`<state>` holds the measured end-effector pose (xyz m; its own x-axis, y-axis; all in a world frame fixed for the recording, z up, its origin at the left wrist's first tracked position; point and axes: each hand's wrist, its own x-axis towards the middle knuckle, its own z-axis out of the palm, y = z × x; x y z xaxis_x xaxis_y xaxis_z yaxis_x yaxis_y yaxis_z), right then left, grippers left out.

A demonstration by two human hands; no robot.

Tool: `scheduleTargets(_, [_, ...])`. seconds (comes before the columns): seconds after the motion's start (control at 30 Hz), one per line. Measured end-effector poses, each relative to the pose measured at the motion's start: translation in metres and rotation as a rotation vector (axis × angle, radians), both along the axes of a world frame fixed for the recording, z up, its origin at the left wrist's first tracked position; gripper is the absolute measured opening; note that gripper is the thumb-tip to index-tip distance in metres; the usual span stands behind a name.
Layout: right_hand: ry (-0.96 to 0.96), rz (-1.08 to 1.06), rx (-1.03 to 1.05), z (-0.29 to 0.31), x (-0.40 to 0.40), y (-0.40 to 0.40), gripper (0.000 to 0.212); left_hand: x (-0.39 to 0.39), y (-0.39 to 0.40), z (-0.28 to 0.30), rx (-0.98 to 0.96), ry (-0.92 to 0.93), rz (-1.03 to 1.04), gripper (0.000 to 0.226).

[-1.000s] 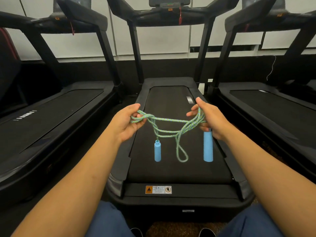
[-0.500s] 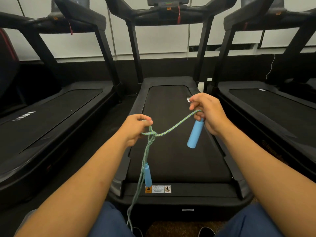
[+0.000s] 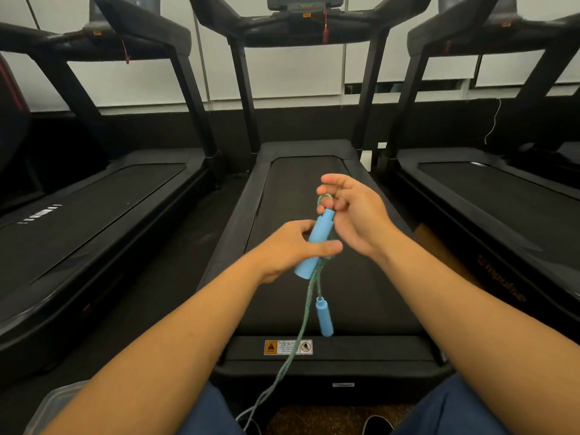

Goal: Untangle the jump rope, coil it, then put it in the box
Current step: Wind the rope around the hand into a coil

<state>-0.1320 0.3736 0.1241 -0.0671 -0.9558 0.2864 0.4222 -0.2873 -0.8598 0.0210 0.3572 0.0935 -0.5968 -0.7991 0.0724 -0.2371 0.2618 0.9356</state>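
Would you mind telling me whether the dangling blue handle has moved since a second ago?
Yes: the dangling handle has dropped toward the treadmill's warning sticker.

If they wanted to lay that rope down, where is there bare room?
The middle treadmill's belt is bare beyond the hands, between its side rails. The left belt and right belt look bare too. It is crowded where the left hand and right hand hold the rope.
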Motion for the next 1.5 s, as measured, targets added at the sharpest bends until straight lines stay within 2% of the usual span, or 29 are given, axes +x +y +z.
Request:
scheduleTargets(0.1, [0.091, -0.026, 0.007, -0.003, 0.010, -0.001, 0.054, -0.011, 0.004, -0.001, -0.133, -0.058, 0.086, 0.049])
scheduleTargets(0.2, [0.280, -0.053, -0.047, -0.007, 0.000, -0.005, 0.037, -0.009, 0.005, 0.002, -0.113, -0.004, 0.097, 0.028])
scheduleTargets(0.27, [0.511, -0.099, -0.117, -0.008, -0.012, -0.005, 0.031, 0.000, 0.001, 0.006, -0.073, 0.020, 0.093, 0.013])
scheduleTargets(0.4, [1.041, -0.291, -0.223, -0.004, -0.025, -0.001, 0.020, 0.018, 0.000, 0.014, 0.039, 0.018, 0.000, 0.017])
scheduleTargets(0.5, [1.208, -0.422, -0.348, -0.001, -0.020, 0.001, 0.009, 0.024, 0.002, 0.018, 0.011, -0.048, -0.024, 0.019])
scheduleTargets(0.63, [1.211, -0.441, -0.324, 0.003, -0.018, 0.002, 0.010, 0.031, -0.001, 0.020, 0.015, -0.106, -0.063, 0.020])
scheduleTargets(0.9, [1.172, -0.217, -0.207, -0.001, -0.018, 0.008, 0.017, 0.034, 0.000, 0.018, -0.014, -0.252, -0.036, 0.018])
scheduleTargets(1.0, [1.174, -0.213, -0.204, -0.002, -0.017, 0.004, 0.019, 0.033, 0.003, 0.019, -0.038, -0.265, -0.033, 0.018])
scheduleTargets(1.17, [1.211, -0.206, -0.233, -0.006, -0.006, 0.004, 0.022, 0.025, 0.012, 0.025, -0.069, -0.140, -0.040, 0.017])
scheduleTargets(1.3, [1.121, -0.149, -0.259, -0.004, -0.005, 0.009, 0.025, 0.019, 0.021, 0.032, 0.064, 0.009, -0.038, 0.031])
scheduleTargets(1.4, [1.085, -0.114, -0.257, -0.007, -0.001, 0.009, 0.023, 0.018, 0.023, 0.035, 0.153, 0.104, -0.083, 0.029])
scheduleTargets(1.5, [0.985, -0.067, -0.195, -0.016, 0.008, 0.006, 0.022, 0.016, 0.022, 0.036, 0.221, 0.273, -0.149, 0.025])
